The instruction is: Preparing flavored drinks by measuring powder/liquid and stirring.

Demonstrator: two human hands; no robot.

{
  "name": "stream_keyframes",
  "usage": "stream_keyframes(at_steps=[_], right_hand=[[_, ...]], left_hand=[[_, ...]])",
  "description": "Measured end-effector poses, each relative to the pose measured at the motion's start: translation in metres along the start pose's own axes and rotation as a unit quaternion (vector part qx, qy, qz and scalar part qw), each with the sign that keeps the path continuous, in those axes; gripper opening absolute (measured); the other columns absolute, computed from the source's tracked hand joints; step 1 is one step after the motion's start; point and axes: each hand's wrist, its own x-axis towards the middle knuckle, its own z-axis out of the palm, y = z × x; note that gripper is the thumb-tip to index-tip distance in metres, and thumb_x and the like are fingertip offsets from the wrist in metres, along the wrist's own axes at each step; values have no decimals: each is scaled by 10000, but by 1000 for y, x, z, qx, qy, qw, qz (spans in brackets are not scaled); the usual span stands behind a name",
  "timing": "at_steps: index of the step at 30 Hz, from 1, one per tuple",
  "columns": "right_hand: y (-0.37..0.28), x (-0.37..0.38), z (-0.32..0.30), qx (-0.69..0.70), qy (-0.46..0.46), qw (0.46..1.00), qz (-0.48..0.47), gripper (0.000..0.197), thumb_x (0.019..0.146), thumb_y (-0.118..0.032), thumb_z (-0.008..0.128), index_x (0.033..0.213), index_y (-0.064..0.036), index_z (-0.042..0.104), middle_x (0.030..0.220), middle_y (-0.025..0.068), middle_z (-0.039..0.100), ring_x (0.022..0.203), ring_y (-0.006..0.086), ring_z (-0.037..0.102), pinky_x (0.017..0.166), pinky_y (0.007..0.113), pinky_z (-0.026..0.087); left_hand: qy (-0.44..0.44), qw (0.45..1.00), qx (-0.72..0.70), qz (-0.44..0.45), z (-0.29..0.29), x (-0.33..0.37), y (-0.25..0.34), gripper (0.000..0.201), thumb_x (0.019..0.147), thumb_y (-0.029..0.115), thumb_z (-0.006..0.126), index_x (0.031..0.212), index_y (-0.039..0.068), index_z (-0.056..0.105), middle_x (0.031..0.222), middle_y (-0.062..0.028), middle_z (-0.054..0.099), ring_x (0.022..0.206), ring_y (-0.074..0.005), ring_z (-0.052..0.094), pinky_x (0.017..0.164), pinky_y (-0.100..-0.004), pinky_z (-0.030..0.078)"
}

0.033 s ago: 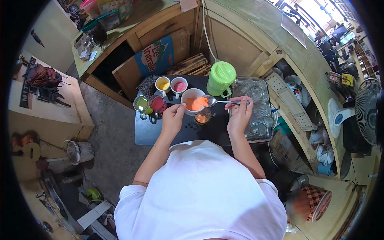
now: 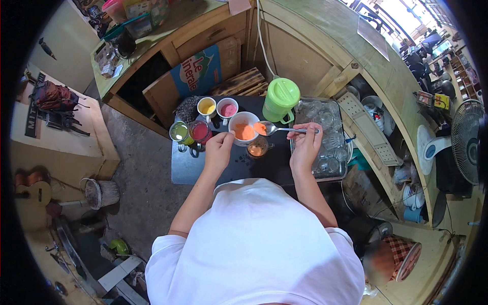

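We see 2 bare hands at work over a black flat-topped table (image 2: 195, 173). The left hand (image 2: 218, 151) meets the left edge of a white round bowl (image 2: 243, 116), thumb and fingers pinched narrow at the rim. Orange powder (image 2: 244, 133) lies in the bowl, which stands on the table in front of us.

The right hand (image 2: 304, 146) holds a shiny metal spoon (image 2: 284, 129) by its handle, fingers closed narrow around it. We note the spoon lying nearly level, its tip pointing left, a heap of orange powder in its head at the bowl's right edge. Whether spoon and rim touch, we cannot tell.

Just below the spoon head: a clear glass mug (image 2: 257, 152) with orange contents. Beyond the bowl, 2 white cups, 1 with yellow powder (image 2: 207, 106), 1 with pink powder (image 2: 229, 110). To the left, 2 more clear glass mugs, 1 with green contents (image 2: 179, 132), 1 with red contents (image 2: 200, 133).

Behind the spoon we record a lidded light-green plastic pitcher (image 2: 281, 101); right of it, a rectangular metal tray (image 2: 330, 179) of clear drinking glasses (image 2: 325, 137).
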Motion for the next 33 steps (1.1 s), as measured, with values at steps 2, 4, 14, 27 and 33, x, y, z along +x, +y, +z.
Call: stream_keyframes(at_steps=[2,4,14,27,33], right_hand=[[0,0,-7,-10,28,1000,-3,175,1012,-212,360,991,-43,405,822,138,567,601,192,568,588,311,485],[7,-1,-17,-23,29,999,-2,182,1013,-212,355,989,-38,403,828,139,566,607,190,569,587,304,485],[61,-29,-50,-281,-229,915,-177,71,937,-81,479,952,-16,503,903,143,594,801,251,616,718,347,502],[65,-37,-51,-411,-366,815,-181,124,893,-88,531,990,-17,558,992,135,575,940,330,579,815,391,470],[65,-46,-48,-435,-369,812,-125,134,898,-83,531,1001,-22,590,990,136,529,894,313,581,778,378,475]], left_hand=[[26,1000,-1,-12,-3,2,-4,340,910,239,569,724,-43,608,562,16,472,552,-59,404,498,-265,315],[27,999,-5,-19,-7,6,-10,347,914,245,561,716,-36,611,565,16,473,545,-61,409,496,-264,316],[36,996,-8,-82,7,34,-45,407,896,360,532,628,55,562,579,3,502,507,-80,432,482,-250,318],[-55,985,17,-161,58,98,-124,486,896,413,466,773,-18,654,686,-77,640,626,-145,577,577,-299,426],[-70,982,38,-173,68,116,-155,512,891,436,452,766,-19,652,711,-93,652,681,-182,607,649,-318,445]])
